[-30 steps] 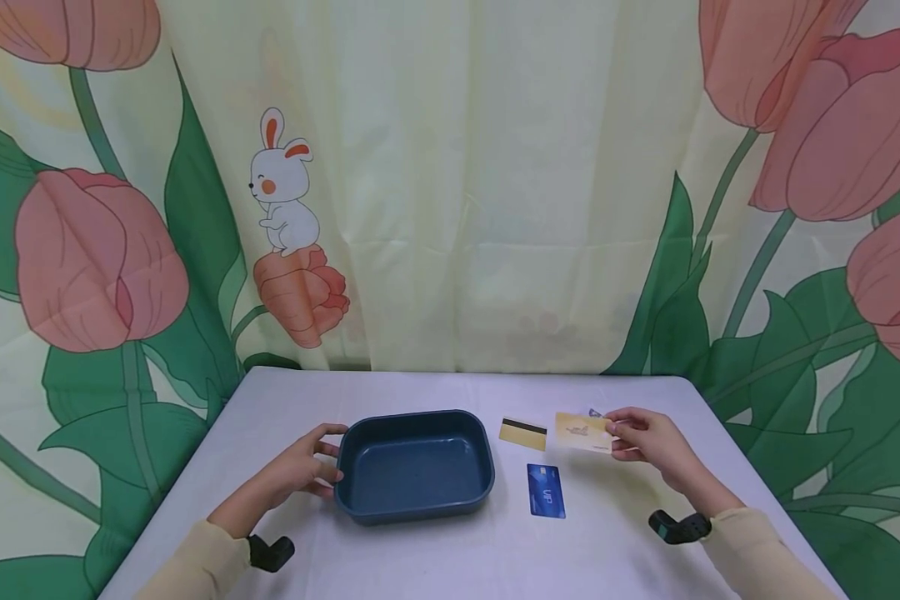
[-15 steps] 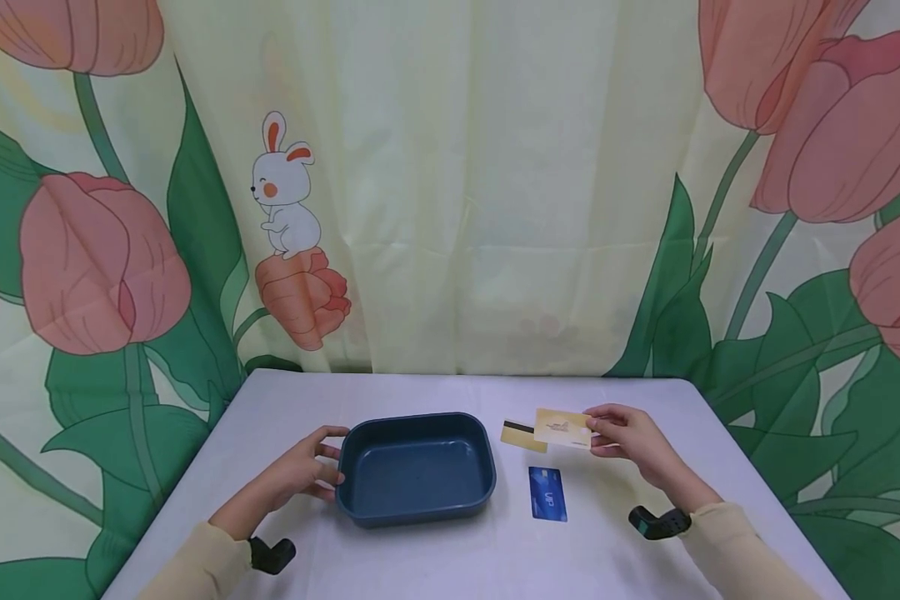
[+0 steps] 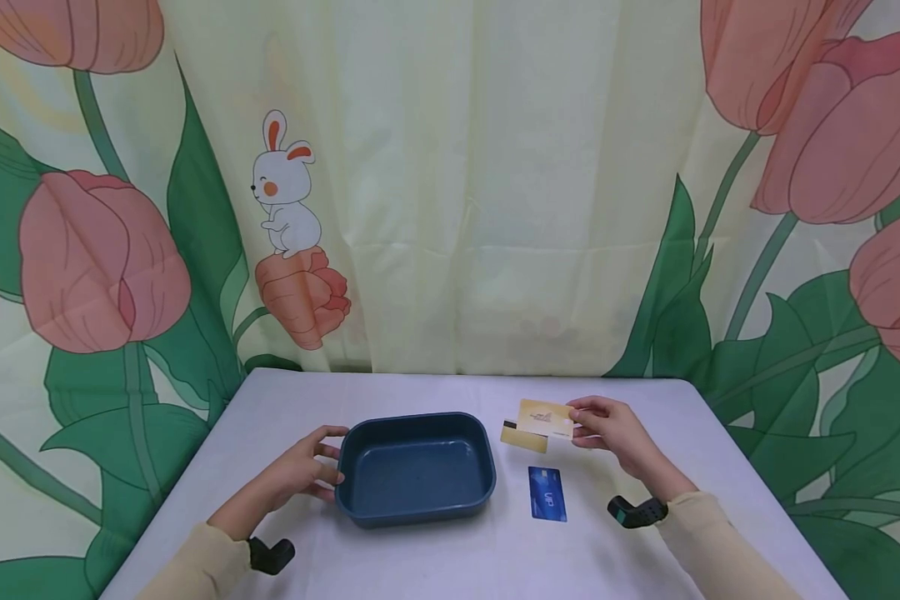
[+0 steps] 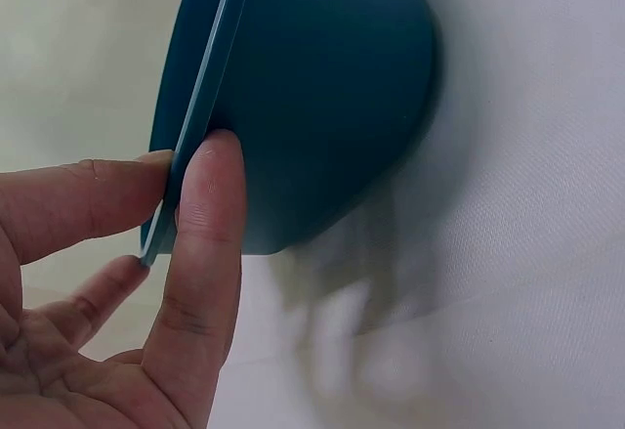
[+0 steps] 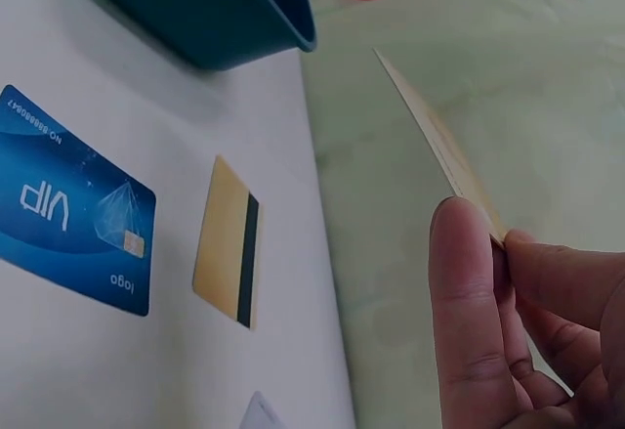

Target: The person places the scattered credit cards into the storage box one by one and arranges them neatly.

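Observation:
My left hand [image 3: 300, 467] holds the left end of a dark blue rectangular plastic basin [image 3: 420, 517]. In the left wrist view its fingers lie on both sides of the basin's rim [image 4: 207, 87]. Raised above the table, a pale gold card [image 3: 542, 415] is pinched by one edge between the thumb and fingers of my right hand [image 3: 611, 429]. It partly covers a gold card with a black stripe [image 3: 523, 442] lying below. Nearer to me lies a blue VIP card [image 3: 547, 494], flat beside the basin. Nothing lies inside the basin.
A corner of another whitish card [image 5: 260, 413] shows at the bottom of the right wrist view. The white-covered table [image 3: 450, 567] ends at a curtain [image 3: 465, 250] printed with tulips and a rabbit. Black bands are on both wrists.
My right hand has carried the pale gold card leftward and slightly up, over the striped gold card. The left hand and basin stay in place.

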`<act>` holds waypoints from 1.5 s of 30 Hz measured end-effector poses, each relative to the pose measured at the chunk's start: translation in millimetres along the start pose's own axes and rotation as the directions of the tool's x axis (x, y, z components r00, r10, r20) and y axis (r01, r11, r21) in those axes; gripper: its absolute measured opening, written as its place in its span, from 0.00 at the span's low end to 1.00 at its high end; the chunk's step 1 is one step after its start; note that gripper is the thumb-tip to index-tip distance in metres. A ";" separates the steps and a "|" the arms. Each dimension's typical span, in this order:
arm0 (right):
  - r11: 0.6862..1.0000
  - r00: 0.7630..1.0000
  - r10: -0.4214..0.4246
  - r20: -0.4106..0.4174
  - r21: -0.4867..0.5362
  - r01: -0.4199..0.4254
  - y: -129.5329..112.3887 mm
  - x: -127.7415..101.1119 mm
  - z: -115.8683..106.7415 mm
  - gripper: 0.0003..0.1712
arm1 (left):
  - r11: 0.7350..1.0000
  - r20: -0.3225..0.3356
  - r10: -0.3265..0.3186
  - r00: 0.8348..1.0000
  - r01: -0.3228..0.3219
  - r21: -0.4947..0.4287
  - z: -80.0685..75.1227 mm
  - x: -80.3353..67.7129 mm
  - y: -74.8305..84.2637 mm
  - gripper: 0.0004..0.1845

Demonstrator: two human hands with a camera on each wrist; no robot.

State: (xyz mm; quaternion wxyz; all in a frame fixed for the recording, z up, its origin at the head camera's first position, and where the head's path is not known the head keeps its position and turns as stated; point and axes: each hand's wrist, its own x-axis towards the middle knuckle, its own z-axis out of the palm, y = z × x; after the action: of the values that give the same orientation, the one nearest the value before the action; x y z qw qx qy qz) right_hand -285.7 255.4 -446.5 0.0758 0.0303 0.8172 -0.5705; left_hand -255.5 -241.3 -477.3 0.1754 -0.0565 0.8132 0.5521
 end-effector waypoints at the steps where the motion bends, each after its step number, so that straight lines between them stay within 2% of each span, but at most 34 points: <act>1: 1.000 1.000 -0.004 0.003 0.000 0.004 0.0 0.2 0.1 0.28 | 1.000 -0.005 -0.001 1.000 0.001 -0.003 0.3 0.5 -0.3 0.44; 12: 1.000 1.000 -0.004 -0.004 0.011 0.005 -2.8 3.9 4.4 0.26 | 1.000 -0.013 0.011 1.000 -0.011 0.004 0.7 3.2 -2.5 0.43; 19: 1.000 1.000 -0.008 -0.005 0.020 0.008 -10.6 5.5 14.2 0.26 | 1.000 -0.015 -0.002 1.000 0.002 -0.001 0.0 1.8 -5.8 0.43; 25: 0.999 1.000 -0.025 -0.006 0.027 0.025 -15.3 6.8 19.2 0.24 | 1.000 -0.006 0.014 1.000 -0.014 -0.001 1.1 1.4 -8.1 0.43; 45: 0.995 0.997 -0.073 0.039 0.067 0.071 -35.8 12.5 34.8 0.24 | 1.000 -0.002 0.015 1.000 -0.015 -0.001 -0.5 1.6 -4.7 0.44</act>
State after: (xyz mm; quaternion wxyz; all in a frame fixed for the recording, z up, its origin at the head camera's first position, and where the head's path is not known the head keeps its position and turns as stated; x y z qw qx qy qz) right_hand -299.9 209.8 -427.1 0.0709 -0.0083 0.7968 -0.6000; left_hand -255.8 -243.4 -481.8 0.1706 -0.0511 0.8134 0.5537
